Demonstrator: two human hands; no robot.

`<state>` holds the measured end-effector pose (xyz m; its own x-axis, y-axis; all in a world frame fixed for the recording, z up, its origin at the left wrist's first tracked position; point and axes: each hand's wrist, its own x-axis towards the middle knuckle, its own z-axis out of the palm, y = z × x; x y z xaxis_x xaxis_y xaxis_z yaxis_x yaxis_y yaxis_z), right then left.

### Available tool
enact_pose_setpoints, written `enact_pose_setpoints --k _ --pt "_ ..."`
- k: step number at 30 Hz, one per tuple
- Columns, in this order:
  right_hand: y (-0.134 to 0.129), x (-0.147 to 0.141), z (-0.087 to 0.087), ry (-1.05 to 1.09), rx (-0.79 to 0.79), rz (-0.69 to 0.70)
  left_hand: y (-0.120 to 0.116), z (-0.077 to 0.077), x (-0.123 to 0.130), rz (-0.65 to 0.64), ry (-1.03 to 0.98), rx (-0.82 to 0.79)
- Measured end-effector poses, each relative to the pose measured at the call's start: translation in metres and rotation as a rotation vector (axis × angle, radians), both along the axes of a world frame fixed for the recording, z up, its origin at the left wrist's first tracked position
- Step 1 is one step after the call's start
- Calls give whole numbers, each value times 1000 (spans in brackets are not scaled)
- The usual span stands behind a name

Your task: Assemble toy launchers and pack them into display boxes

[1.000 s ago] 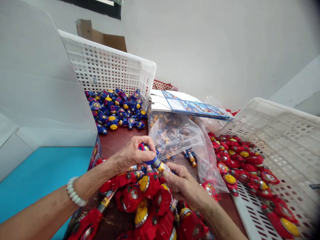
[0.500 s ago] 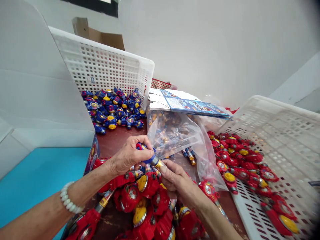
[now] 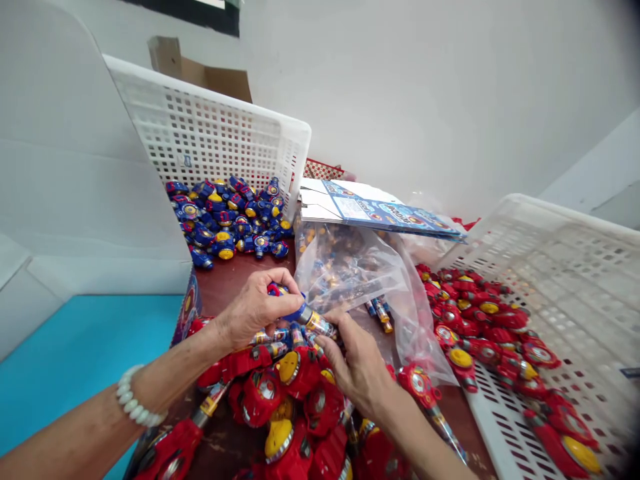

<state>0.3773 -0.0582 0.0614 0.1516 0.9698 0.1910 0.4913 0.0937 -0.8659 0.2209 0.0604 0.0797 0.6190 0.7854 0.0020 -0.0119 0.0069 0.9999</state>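
My left hand (image 3: 273, 300) pinches a blue toy (image 3: 295, 308) with red and yellow parts. From the toy's grey collar a clear tube with a colourful label (image 3: 320, 325) points right. Around the far end of that tube are the fingers of my right hand (image 3: 357, 360), the thumb below it; part of the tip is hidden. Beneath both hands lies a heap of red toys (image 3: 300, 373) with yellow domes, several with similar tubes attached. More blue-labelled tubes (image 3: 273, 337) lie among them, just under my left hand.
A tipped white basket (image 3: 210, 127) spills blue toys (image 3: 240, 217) at the back left. Another white basket (image 3: 505, 413) on the right holds red toys (image 3: 480, 313). Flat printed cartons (image 3: 375, 207) lie over a clear bag of tubes (image 3: 345, 263). A blue surface (image 3: 95, 347) is at left.
The right hand has shifted right along the tube toward its end, uncovering more of the label, and its thumb has moved off the collar side. My left hand keeps its pinch on the toy.
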Motion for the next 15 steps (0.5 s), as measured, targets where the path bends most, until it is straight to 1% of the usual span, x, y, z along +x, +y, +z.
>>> enact_pose_setpoints --k 1,2,5,6,7,8,11,12,13,15 --pt "1 -1 -2 -15 28 -21 1 0 0 4 -23 -26" --pt "3 -1 -3 61 -27 -10 2 -1 0 -1 -48 -37" --pt "8 2 -1 519 -403 152 4 0 0 -21 -87 57" --pt "9 4 1 616 -469 190 5 0 0 -17 -88 81" --pt "10 5 3 632 -471 199 5 1 0 -10 -84 80" --pt "12 7 4 566 -407 178 6 2 0 3 -79 56" --pt "14 8 4 184 -81 43 9 1 1 47 -69 -59" --pt "15 8 3 127 -34 9 10 0 1 50 -77 -82" --pt "16 7 1 149 -55 -5 11 -1 1 47 -91 -89" --pt "18 6 -3 366 -261 27 12 -4 1 40 -118 -71"
